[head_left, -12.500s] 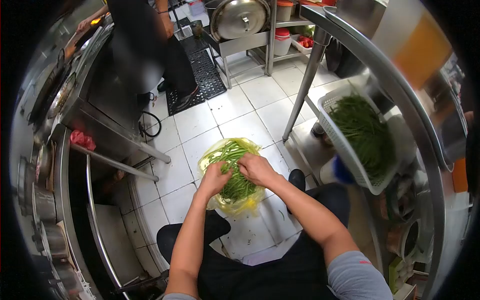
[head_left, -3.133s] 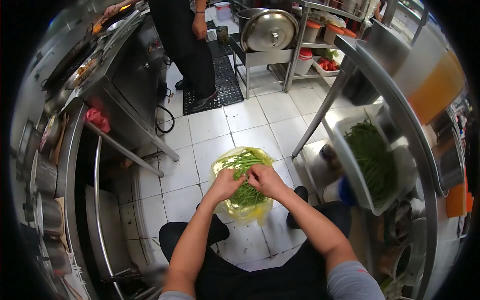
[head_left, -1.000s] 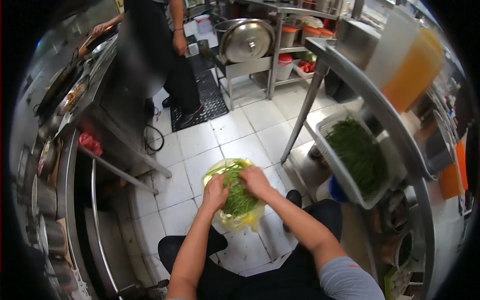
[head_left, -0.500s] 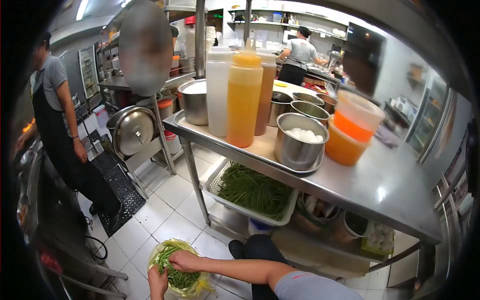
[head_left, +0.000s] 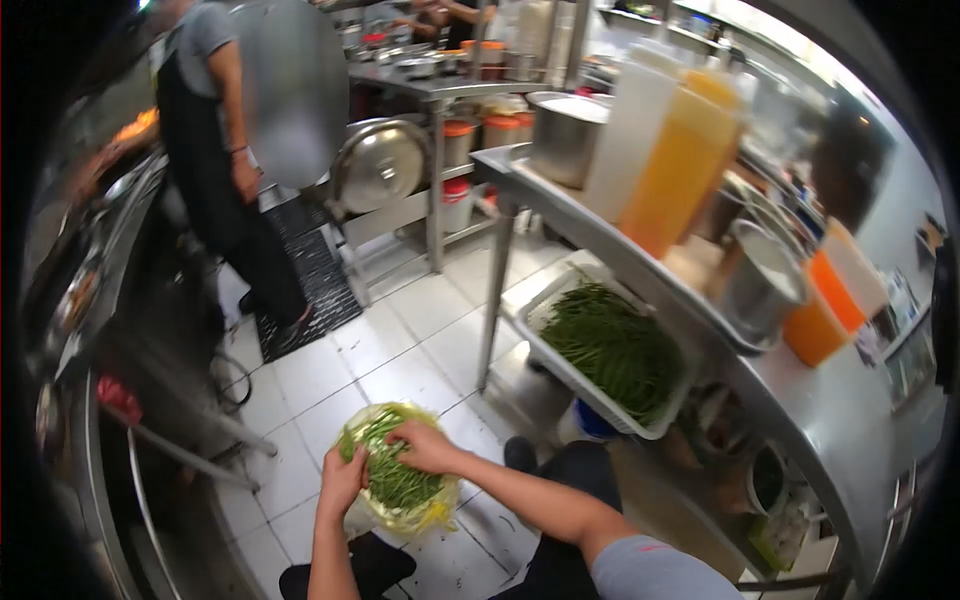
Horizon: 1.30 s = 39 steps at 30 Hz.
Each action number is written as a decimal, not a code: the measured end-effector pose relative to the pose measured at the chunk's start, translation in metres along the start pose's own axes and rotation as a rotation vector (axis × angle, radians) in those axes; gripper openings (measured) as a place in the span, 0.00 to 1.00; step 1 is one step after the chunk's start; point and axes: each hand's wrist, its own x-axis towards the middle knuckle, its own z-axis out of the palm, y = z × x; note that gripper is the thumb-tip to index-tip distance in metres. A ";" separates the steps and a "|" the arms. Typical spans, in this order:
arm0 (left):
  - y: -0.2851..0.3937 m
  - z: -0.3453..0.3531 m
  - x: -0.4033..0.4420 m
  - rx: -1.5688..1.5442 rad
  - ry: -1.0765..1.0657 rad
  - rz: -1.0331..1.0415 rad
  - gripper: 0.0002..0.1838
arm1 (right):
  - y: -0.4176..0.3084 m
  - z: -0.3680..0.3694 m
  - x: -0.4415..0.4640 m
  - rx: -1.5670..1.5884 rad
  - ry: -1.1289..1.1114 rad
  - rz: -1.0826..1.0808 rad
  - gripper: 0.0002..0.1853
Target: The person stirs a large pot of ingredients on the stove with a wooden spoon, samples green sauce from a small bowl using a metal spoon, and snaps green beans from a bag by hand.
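Note:
Low in front of me on the tiled floor is a yellow plastic bag, its mouth spread wide around a heap of thin green vegetable stalks. My left hand is at the left rim with its fingers closed, and green stalks stick out above them. Over the top of the heap, my right hand has its fingers bent down into the stalks; its fingertips are partly hidden and blurred. A white plastic basket of longer green stalks sits on the low shelf to the right.
A steel table on my right carries squeeze bottles, a metal pot and orange containers. At left, a person in a black apron stands by the stove on a black mat. A large round lid leans behind.
My view has swung left and down, so the bag, basket and table appear farther right. Both hands stay at the bag; the right hand has shifted slightly away from the left one.

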 end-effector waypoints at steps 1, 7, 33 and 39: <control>0.000 0.001 0.001 -0.059 0.040 -0.030 0.11 | 0.000 0.006 -0.003 0.290 -0.121 0.129 0.12; -0.008 0.003 0.007 -0.218 0.139 -0.015 0.08 | -0.033 0.000 -0.004 0.801 -0.466 0.576 0.11; 0.017 -0.018 0.006 -0.642 0.395 0.117 0.08 | 0.019 -0.002 0.002 -0.165 -0.166 0.218 0.08; 0.011 -0.013 0.006 -0.701 0.285 0.062 0.09 | 0.045 0.016 -0.015 -0.282 -0.158 0.153 0.09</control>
